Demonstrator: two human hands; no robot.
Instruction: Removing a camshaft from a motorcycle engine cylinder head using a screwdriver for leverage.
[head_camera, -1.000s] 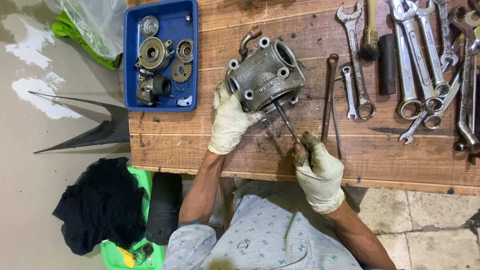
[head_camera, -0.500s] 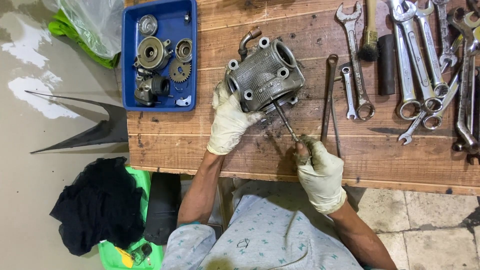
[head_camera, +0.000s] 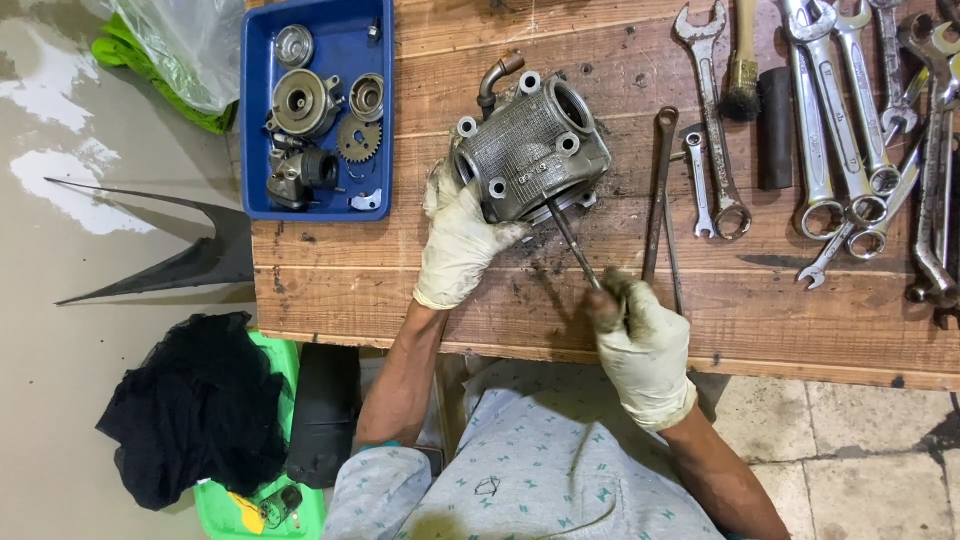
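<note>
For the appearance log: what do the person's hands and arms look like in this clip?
Both the left hand and the right hand wear off-white, grime-stained gloves ending at the wrist. The forearms are uncovered. Short sleeves of a pale grey-blue shirt with small teal motifs reach about the elbows.

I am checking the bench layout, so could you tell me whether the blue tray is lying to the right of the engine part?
No, the blue tray lies to the left of the grey engine part.

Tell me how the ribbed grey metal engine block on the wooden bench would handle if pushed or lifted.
The ribbed grey metal engine block looks solid cast, so probably heavy and stiff. Its boxy shape suggests sliding rather than rolling. The left hand braces it, and grime on the gloves hints at a slippery grip.
</note>
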